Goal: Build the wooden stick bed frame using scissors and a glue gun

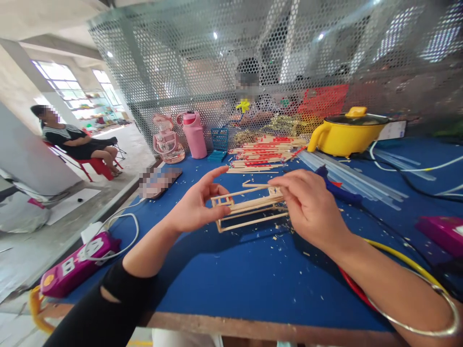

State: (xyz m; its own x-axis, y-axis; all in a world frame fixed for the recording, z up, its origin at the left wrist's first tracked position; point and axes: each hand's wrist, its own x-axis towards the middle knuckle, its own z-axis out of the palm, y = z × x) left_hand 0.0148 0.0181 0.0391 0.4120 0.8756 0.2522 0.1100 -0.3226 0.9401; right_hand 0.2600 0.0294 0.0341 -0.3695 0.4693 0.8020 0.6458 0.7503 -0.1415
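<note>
The left hand (197, 203) pinches the left end of a small frame (253, 205) of thin wooden sticks, thumb at its near side. The right hand (311, 207) has its thumb and fingertips closed together on the frame's right end, so the frame lies between both hands, just above the blue table (217, 289). Right of it sits a blue glue gun (338, 192); on the far side, a stick pile (264, 153); far right, a yellow pot (350, 137).
</note>
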